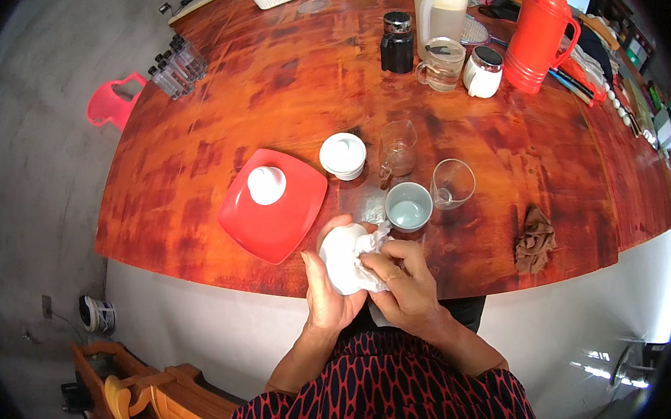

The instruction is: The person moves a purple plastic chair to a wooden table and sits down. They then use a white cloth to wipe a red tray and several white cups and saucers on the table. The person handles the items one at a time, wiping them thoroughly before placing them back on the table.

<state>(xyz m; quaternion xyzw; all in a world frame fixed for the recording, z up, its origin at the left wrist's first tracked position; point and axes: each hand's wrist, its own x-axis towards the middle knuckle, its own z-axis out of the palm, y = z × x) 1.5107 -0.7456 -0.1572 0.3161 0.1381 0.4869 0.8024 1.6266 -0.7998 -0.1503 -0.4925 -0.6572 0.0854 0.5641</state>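
My left hand [326, 292] holds a smooth white dish or cup [339, 259] just over the table's front edge. Pressed against its right side is a crumpled white tissue [371, 265], gripped by the fingers of my right hand [402, 281]. Left of my hands lies a red square plate [278, 231] with a small white cup [266, 185] on it, apparently upside down. A white lidded bowl [343, 155] stands beyond my hands. Beside it are a clear glass pitcher [398, 149], a pale mug [409, 206] with some liquid inside, and an empty drinking glass [453, 184].
A crumpled brown cloth [535, 241] lies at the right front of the wooden table [281, 96]. Toward the back right stand a red thermos jug [539, 32], a plastic pitcher [441, 12], a glass mug [444, 67], a white jar [483, 73] and a black bottle [398, 44]. Several small bottles [177, 69] line the left edge.
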